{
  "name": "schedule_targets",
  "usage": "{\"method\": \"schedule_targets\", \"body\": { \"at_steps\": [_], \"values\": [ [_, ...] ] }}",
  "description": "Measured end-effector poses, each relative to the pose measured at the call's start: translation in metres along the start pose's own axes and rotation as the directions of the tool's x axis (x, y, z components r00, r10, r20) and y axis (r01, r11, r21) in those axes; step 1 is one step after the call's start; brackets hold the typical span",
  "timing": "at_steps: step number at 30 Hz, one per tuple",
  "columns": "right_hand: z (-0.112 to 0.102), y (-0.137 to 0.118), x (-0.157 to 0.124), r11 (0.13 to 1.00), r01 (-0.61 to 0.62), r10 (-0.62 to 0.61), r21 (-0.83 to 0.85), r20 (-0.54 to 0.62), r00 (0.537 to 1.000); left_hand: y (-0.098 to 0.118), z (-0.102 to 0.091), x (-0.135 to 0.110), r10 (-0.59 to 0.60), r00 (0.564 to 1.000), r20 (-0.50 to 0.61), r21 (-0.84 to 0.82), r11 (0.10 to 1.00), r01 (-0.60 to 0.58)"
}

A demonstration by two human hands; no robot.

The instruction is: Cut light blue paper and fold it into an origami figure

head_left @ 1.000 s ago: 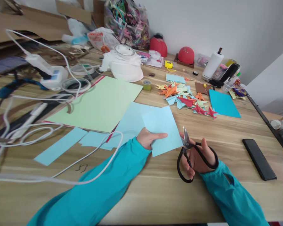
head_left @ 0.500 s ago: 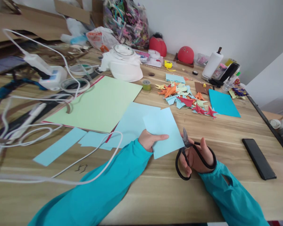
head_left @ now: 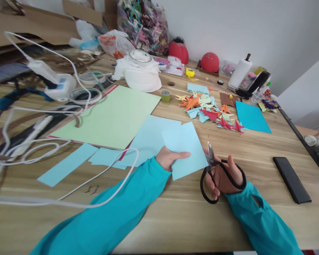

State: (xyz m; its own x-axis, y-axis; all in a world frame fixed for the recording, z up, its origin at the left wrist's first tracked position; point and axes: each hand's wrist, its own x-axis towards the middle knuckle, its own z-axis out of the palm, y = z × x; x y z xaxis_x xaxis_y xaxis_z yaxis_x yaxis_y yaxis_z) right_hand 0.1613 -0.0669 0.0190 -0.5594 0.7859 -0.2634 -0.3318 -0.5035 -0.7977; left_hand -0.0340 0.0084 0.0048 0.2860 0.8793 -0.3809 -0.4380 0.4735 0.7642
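My left hand (head_left: 168, 158) grips a rectangular piece of light blue paper (head_left: 187, 150), thumb stretched over its top face and the other fingers hidden beneath. Black-handled scissors (head_left: 210, 159) are in my right hand (head_left: 223, 177), with fingers and thumb through the loops. The blades point away from me, right beside the paper's right edge; I cannot tell whether they touch it. A larger light blue sheet (head_left: 151, 136) lies flat behind the held piece. To the left are a blue paper strip (head_left: 67, 164) and further blue pieces (head_left: 106, 157).
Pale green sheets (head_left: 108, 117) lie left of centre, with a white cable (head_left: 117, 189) looping across the table near my left sleeve. Folded paper shapes (head_left: 210, 109) are heaped at the back, near a teal sheet (head_left: 252, 117). A black phone (head_left: 291, 180) rests on the right.
The right hand and scissors have shifted slightly to the right, a little away from the paper's edge. The left hand and its paper have hardly moved.
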Motion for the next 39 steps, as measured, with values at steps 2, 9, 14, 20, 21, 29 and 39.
{"method": "schedule_targets", "body": {
  "at_steps": [2, 9, 14, 20, 21, 29, 39],
  "values": [
    [-0.002, -0.001, -0.001, 1.0, -0.014, 0.013, 0.019, 0.038, 0.999, 0.0, 0.001, -0.001, -0.009, 1.0, 0.027, 0.0, 1.0, 0.009],
    [-0.004, -0.002, -0.003, 0.999, -0.023, 0.02, 0.027, 0.11, 0.994, 0.027, 0.003, -0.01, -0.188, 0.979, 0.075, 0.001, 0.982, 0.189],
    [-0.006, -0.003, -0.005, 0.999, -0.031, 0.026, 0.035, 0.124, 0.992, 0.027, 0.0, -0.011, -0.111, 0.991, 0.07, 0.042, 0.993, 0.108],
    [-0.007, -0.004, -0.005, 0.999, -0.01, 0.003, 0.051, 0.129, 0.992, 0.024, 0.0, -0.012, -0.045, 0.993, 0.107, 0.027, 0.999, 0.042],
    [-0.007, -0.004, -0.005, 0.999, -0.015, 0.01, 0.044, 0.122, 0.993, 0.024, 0.0, -0.012, -0.03, 0.993, 0.116, 0.023, 0.999, 0.027],
    [-0.004, -0.003, -0.005, 1.0, -0.008, 0.007, 0.015, 0.099, 0.995, 0.018, 0.001, -0.009, 0.013, 0.996, 0.085, 0.041, 0.999, -0.016],
    [-0.006, -0.004, -0.004, 0.997, 0.023, -0.033, 0.069, 0.149, 0.988, 0.016, 0.005, -0.012, 0.086, 0.996, 0.018, 0.021, 0.996, -0.086]
  ]
}}
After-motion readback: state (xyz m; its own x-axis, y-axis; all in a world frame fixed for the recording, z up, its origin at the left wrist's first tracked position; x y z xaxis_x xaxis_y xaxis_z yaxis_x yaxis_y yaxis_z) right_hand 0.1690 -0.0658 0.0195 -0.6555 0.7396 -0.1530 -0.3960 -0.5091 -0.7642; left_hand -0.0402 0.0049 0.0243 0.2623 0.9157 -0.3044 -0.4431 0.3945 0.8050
